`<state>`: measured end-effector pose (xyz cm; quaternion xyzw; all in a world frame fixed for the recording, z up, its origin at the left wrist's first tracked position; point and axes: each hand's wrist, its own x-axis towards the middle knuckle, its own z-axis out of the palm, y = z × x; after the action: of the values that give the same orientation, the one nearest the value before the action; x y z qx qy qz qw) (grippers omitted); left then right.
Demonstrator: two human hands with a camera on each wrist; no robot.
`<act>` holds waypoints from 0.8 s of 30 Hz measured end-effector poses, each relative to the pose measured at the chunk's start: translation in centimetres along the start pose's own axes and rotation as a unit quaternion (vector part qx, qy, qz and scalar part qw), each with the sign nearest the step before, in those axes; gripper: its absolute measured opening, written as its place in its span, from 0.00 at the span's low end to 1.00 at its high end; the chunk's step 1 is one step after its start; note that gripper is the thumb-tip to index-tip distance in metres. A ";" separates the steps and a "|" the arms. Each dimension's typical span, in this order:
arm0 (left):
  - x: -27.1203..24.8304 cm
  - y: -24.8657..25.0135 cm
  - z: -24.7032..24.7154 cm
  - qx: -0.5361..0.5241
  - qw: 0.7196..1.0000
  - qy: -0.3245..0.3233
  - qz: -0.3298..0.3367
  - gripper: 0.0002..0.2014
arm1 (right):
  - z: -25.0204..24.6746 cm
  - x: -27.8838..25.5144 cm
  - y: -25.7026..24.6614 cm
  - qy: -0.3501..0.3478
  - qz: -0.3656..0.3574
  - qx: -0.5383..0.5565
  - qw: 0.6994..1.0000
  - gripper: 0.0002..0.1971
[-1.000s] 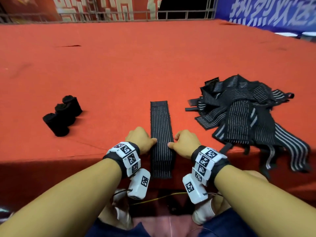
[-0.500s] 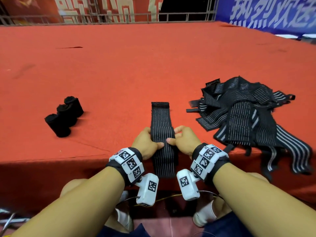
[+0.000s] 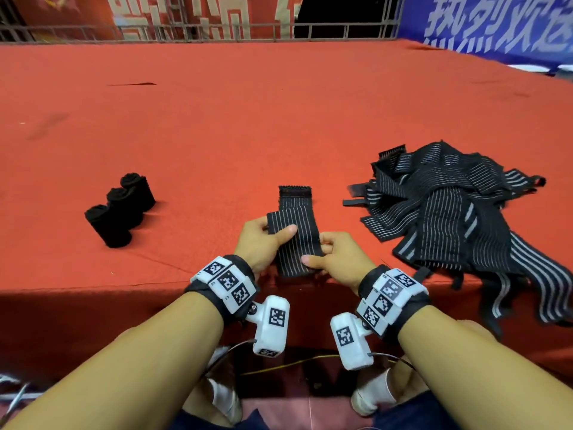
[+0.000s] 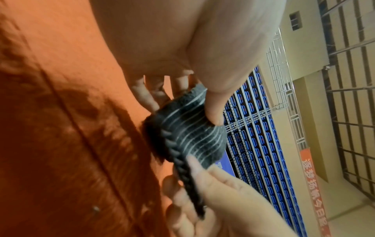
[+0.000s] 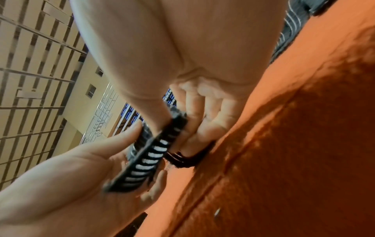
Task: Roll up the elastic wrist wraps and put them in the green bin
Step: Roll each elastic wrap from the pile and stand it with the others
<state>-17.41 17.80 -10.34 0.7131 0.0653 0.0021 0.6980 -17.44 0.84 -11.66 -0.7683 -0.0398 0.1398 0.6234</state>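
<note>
A black wrist wrap with thin white stripes (image 3: 298, 240) lies near the front edge of the red table, its near end folded over the rest. My left hand (image 3: 263, 240) pinches the folded end, thumb on top and fingers under it. My right hand (image 3: 335, 259) pinches the wrap's right edge nearer to me. In the left wrist view the wrap (image 4: 190, 136) curves between both thumbs. The right wrist view shows the wrap (image 5: 148, 158) edge-on between the hands. No green bin is in view.
Three rolled black wraps (image 3: 121, 212) stand in a row at the left. A loose pile of striped wraps (image 3: 449, 218) lies at the right, some hanging over the table's front edge. The red cloth table (image 3: 248, 119) stretches far back to a railing.
Both hands lifted the wrap's hanging near end off the table edge and folded it forward over the flat part. The hands moved closer together.
</note>
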 end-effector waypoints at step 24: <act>0.2 -1.8 0.0 0.053 0.997 0.048 -0.031 0.16 | -1.2 1.7 1.0 0.108 -0.046 -0.018 0.993 0.18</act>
<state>-17.38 17.86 -12.11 0.7461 0.1204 0.0114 0.6548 -15.65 -0.13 -12.70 -0.7876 -0.0099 0.0266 0.6155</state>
